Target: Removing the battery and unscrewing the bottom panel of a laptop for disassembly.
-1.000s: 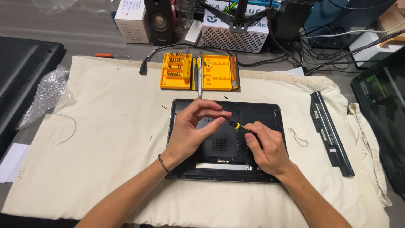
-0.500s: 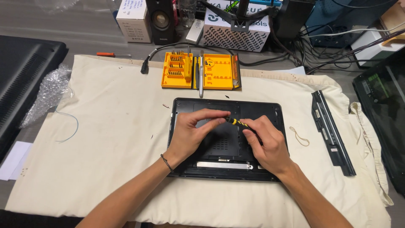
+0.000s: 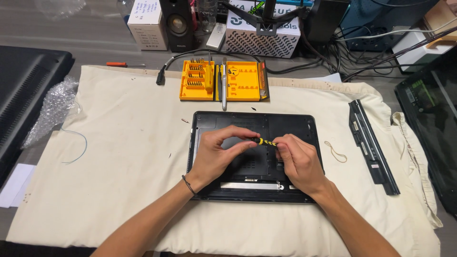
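Note:
A black laptop [image 3: 290, 124] lies bottom side up on a cream cloth [image 3: 119, 157]. My left hand [image 3: 216, 154] rests on its base panel, fingers curled, with the fingertips pinching the end of a small yellow-and-black screwdriver [image 3: 264, 142]. My right hand [image 3: 297, 162] grips the same screwdriver from the other side, over the middle of the laptop's base. The screwdriver lies nearly level between both hands. Its tip is hidden by my fingers.
An open orange bit case [image 3: 223, 81] sits behind the laptop. A long black battery [image 3: 371, 143] and a rubber band [image 3: 335, 151] lie to the right. Bubble wrap [image 3: 52, 107], a black device [image 3: 24, 90] at left, a speaker [image 3: 177, 21], boxes and cables at the back.
Both hands have stayed on the laptop's base with the screwdriver; the fingers shifted slightly around it and the hands drifted a little toward the near side.

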